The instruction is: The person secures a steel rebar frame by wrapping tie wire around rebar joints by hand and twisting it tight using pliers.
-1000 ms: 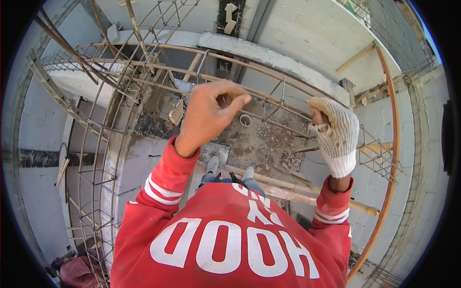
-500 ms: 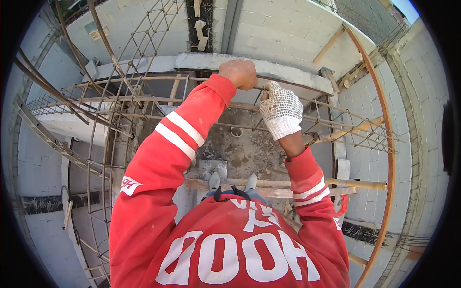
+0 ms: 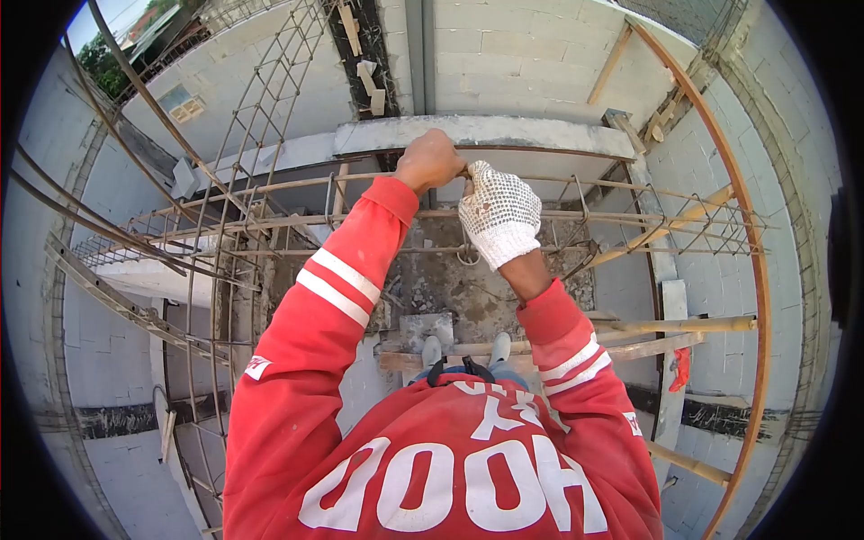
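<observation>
My bare left hand (image 3: 430, 160) is closed in a fist at the top bar of a horizontal rebar cage (image 3: 621, 219). Close against it, my right hand (image 3: 500, 214) wears a white dotted knit glove, its bare thumb and fingertips closed towards the left hand. Both hands are in front of the cage's bars, hiding the middle of the top bar. What lies between the fingers is too small and covered to make out. Red sleeves with white stripes cover both arms.
Upright rebar (image 3: 261, 108) rises at the left, with bent bars curving past it. A pale concrete beam (image 3: 531, 135) runs beyond the cage. Wooden poles (image 3: 648, 337) cross near my feet, above a rubble-strewn floor (image 3: 432, 288). Block walls (image 3: 522, 54) surround the space.
My hands have come together, and both have moved left along the cage. The view has shifted, so the cage sits lower and farther right in it.
</observation>
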A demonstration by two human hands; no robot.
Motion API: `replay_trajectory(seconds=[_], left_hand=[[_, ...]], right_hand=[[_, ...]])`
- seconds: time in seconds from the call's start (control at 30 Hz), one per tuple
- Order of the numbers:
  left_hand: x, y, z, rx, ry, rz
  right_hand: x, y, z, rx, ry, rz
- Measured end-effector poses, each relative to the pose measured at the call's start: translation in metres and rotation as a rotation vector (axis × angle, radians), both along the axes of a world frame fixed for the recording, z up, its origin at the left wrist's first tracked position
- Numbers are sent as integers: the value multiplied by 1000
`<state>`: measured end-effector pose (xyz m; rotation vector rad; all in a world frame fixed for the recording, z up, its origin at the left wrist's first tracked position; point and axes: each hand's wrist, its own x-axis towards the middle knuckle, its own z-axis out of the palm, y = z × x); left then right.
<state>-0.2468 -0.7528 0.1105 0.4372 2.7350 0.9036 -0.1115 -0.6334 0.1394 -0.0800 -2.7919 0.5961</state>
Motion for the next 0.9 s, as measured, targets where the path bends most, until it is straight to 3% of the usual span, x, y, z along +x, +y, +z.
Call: replay_trajectory(seconds=[0.1, 0.23, 0.33, 0.47, 0.53, 0.63, 0.8, 0.9], left_hand=[[12, -2, 7, 147, 76, -61], [19, -5, 4, 129, 87, -27], [30, -5, 0, 198, 329, -80], [26, -4, -4, 202, 321, -129], [23, -4, -12, 195, 381, -144], [26, -1, -4, 190, 436, -128], [26, -1, -2, 178, 433, -164], [36, 2, 12, 190, 420, -130]], right_hand=[[0, 3, 0, -5, 28, 13], [-6, 10, 7, -22, -49, 56], [-15, 37, 21, 42, -105, 255], [-60, 79, 16, 65, -107, 305], [-79, 85, 32, -70, -396, 344], [-118, 93, 17, 113, -454, 582], [-158, 112, -10, -201, -668, 704], [-155, 100, -3, 24, -723, 601]])
